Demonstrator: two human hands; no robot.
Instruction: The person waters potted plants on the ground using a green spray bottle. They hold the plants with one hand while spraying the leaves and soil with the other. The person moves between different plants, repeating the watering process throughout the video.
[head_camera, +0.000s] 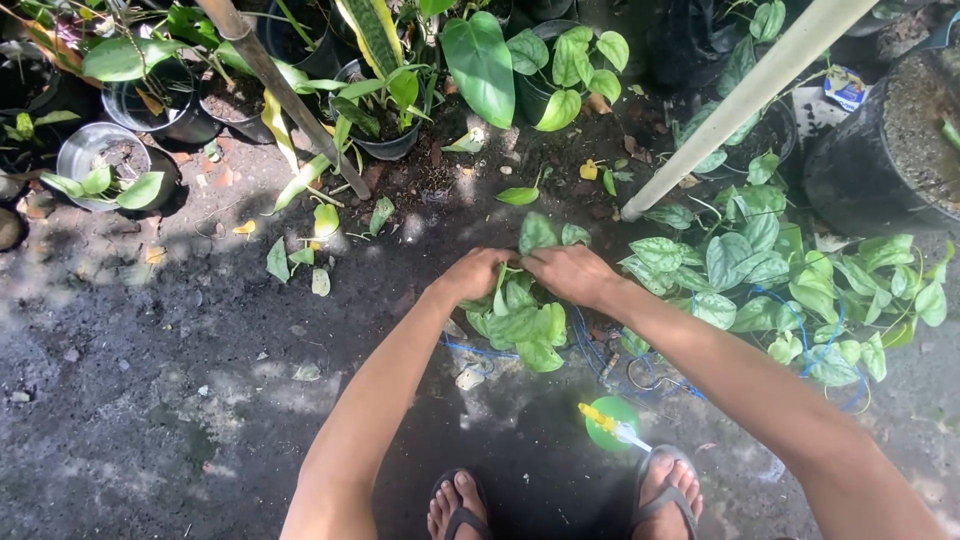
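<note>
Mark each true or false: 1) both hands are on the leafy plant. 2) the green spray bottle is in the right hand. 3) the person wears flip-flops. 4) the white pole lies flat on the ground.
1) True: the left hand and right hand meet on the leafy plant.
2) False: the green spray bottle lies on the ground by the right foot, held by neither hand.
3) True: flip-flops show on both feet.
4) False: the white pole leans at an angle.

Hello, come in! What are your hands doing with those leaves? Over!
Left hand and right hand both gripping the leafy green vine on the ground. Blue cord tangled beneath. Green spray bottle by right foot.
</note>
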